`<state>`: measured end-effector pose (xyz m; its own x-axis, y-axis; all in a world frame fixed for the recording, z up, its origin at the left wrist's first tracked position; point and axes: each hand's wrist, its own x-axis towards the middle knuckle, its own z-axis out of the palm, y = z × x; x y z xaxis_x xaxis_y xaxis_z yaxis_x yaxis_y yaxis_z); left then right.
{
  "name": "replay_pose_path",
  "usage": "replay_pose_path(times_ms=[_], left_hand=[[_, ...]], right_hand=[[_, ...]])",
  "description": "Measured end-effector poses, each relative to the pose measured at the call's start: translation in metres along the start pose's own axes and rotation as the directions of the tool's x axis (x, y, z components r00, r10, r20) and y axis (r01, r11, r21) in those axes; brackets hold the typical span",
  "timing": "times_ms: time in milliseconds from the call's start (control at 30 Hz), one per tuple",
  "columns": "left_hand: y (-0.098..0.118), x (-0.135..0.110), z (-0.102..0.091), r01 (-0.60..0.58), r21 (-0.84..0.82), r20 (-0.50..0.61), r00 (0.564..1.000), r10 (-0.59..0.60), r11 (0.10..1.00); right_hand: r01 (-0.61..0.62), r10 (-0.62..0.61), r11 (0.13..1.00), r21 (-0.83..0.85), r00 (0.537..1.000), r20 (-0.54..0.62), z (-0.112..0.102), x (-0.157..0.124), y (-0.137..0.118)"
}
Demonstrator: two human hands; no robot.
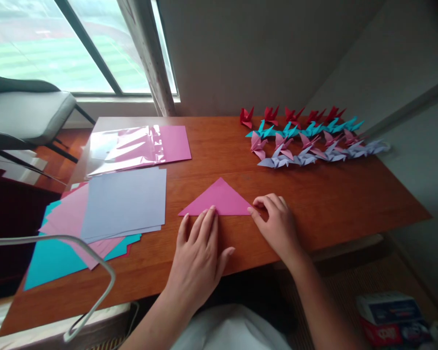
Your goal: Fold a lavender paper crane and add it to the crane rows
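Note:
A pink paper folded into a triangle (pixel 221 198) lies flat on the wooden table (pixel 332 204), point away from me. My left hand (pixel 199 255) rests flat with fingers stretched out, fingertips on the triangle's near edge. My right hand (pixel 277 223) has its fingers curled, pressing the triangle's right corner against the table.
A stack of lilac, pink and turquoise sheets (pixel 109 214) lies at the left, with a pink sheet pack in clear wrap (pixel 138 146) behind it. Several folded paper cranes (pixel 306 136) stand in rows at the back right. A chair (pixel 25 112) is by the window, boxes (pixel 390 316) on the floor.

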<state>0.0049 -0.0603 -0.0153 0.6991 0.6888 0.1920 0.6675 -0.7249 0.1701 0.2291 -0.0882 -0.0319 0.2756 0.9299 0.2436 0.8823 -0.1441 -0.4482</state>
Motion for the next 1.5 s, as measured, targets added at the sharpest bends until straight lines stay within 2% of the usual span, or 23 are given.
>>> replay_pose_path(times_ms=[133, 333, 567, 667, 767, 833, 867, 900, 933, 1000, 1033, 1067, 1133, 1200, 1267, 1367, 1500], left_hand=[[-0.003, -0.003, 0.001, 0.029, 0.004, -0.031, 0.999, -0.028, 1.0], [-0.001, -0.002, -0.001, 0.049, -0.022, -0.008, 0.999, -0.049, 0.999], [-0.005, -0.001, -0.002, 0.022, -0.051, 0.004, 1.0, -0.022, 0.998], [-0.008, -0.001, -0.005, 0.026, -0.138, -0.005, 1.0, -0.027, 0.99], [-0.013, 0.001, -0.013, 0.089, -0.362, -0.019, 0.995, -0.103, 0.928], [-0.017, 0.003, -0.019, 0.183, -0.596, 0.03, 0.978, -0.207, 0.782], [-0.019, 0.005, -0.022, 0.241, -0.722, 0.086, 0.961, -0.261, 0.649], [-0.021, 0.006, -0.024, 0.297, -0.832, 0.163, 0.938, -0.307, 0.467], [-0.023, 0.008, -0.025, 0.347, -0.905, 0.257, 0.907, -0.334, 0.247], [-0.027, 0.012, -0.027, 0.382, -0.904, 0.425, 0.85, -0.312, -0.191], [-0.028, 0.015, -0.027, 0.383, -0.853, 0.488, 0.826, -0.282, -0.356], [-0.029, 0.017, -0.028, 0.377, -0.797, 0.533, 0.807, -0.254, -0.473], [-0.03, 0.021, -0.028, 0.363, -0.724, 0.58, 0.781, -0.232, -0.586], [-0.03, 0.025, -0.028, 0.359, -0.726, 0.585, 0.771, -0.252, -0.586], [-0.028, 0.027, -0.027, 0.371, -0.76, 0.574, 0.767, -0.286, -0.533], [-0.027, 0.029, -0.024, 0.381, -0.818, 0.54, 0.767, -0.346, -0.432], [-0.031, 0.03, -0.023, 0.407, -0.876, 0.48, 0.787, -0.387, -0.259]], right_hand=[[0.011, -0.011, 1.0, -0.003, 1.0, 0.017, -0.001, -0.002, -0.009], [0.018, -0.019, 0.999, 0.048, 1.0, 0.022, 0.003, 0.0, -0.021], [0.003, 0.009, 0.956, 0.295, 0.999, -0.038, 0.002, 0.001, -0.031], [-0.002, 0.018, 0.905, 0.425, 0.999, -0.033, 0.001, -0.002, -0.033], [0.027, -0.008, 0.873, 0.488, 0.999, -0.042, -0.001, -0.005, -0.035], [0.063, -0.033, 0.861, 0.505, 0.997, -0.067, -0.003, -0.008, -0.037], [0.091, -0.052, 0.859, 0.503, 0.994, -0.091, -0.005, -0.01, -0.039], [0.13, -0.077, 0.86, 0.493, 0.989, -0.126, -0.006, -0.012, -0.041], [0.178, -0.109, 0.864, 0.472, 0.979, -0.17, -0.008, -0.015, -0.044], [0.287, -0.196, 0.87, 0.4, 0.948, -0.252, -0.008, -0.02, -0.049], [0.334, -0.244, 0.87, 0.362, 0.931, -0.273, -0.008, -0.023, -0.051], [0.374, -0.29, 0.867, 0.329, 0.916, -0.276, -0.008, -0.025, -0.054], [0.427, -0.366, 0.854, 0.297, 0.899, -0.242, -0.006, -0.03, -0.056], [0.442, -0.401, 0.845, 0.301, 0.896, -0.188, -0.005, -0.032, -0.057], [0.416, -0.391, 0.854, 0.314, 0.909, -0.141, -0.005, -0.033, -0.056], [0.343, -0.322, 0.884, 0.316, 0.939, -0.119, -0.008, -0.032, -0.053], [0.246, -0.213, 0.917, 0.314, 0.968, -0.136, -0.013, -0.024, -0.045]])
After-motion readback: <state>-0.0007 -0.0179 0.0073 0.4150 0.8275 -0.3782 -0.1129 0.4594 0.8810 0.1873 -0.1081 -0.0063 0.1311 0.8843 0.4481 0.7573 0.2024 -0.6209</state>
